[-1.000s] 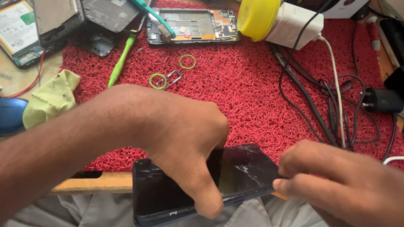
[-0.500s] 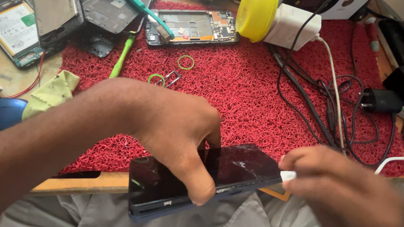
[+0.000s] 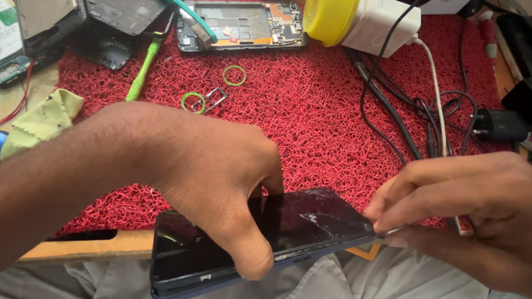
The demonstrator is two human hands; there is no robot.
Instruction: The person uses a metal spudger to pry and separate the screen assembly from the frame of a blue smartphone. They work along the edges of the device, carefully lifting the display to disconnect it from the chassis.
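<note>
A dark phone with a cracked screen [image 3: 310, 227] lies tilted over the bench's front edge, above my lap. My left hand [image 3: 212, 177] grips it across the middle, thumb pressed on the near edge. My right hand [image 3: 478, 219] pinches a thin metal tool [image 3: 393, 231] whose tip touches the phone's right corner. The tool's far end is hidden by my fingers.
A red mesh mat [image 3: 320, 116] covers the bench. On it lie an opened phone frame [image 3: 245, 26], two green rings [image 3: 234, 75], a green screwdriver [image 3: 143, 68], a yellow disc [image 3: 330, 7], a white charger [image 3: 379, 25] and black cables [image 3: 410, 117]. A yellow cloth [image 3: 41, 120] sits left.
The phone has shifted slightly and my right hand has moved in, bringing the tool tip against the phone's right corner. My left hand keeps its grip.
</note>
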